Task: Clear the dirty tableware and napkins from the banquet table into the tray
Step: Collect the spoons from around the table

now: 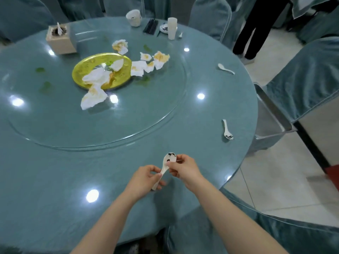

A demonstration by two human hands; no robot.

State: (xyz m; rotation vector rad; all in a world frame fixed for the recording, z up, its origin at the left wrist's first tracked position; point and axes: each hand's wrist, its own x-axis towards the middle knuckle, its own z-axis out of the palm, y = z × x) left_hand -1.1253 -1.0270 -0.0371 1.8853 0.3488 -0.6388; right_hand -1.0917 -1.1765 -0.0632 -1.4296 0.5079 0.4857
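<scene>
Your left hand point(146, 177) grips the handle of a spoon point(166, 166) near the table's point(201, 136) near edge; your right hand point(181, 166) pinches its bowl.

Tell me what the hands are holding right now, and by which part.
One white ceramic spoon: the left hand grips its handle, and the right hand pinches the edge of its bowl.

Glossy glass tabletop point(211, 110) — crumpled paper napkins point(93, 99)

Four spoons point(169, 159), two cups point(134, 17), one gold plate point(86, 66), one tissue box point(61, 40).
</scene>
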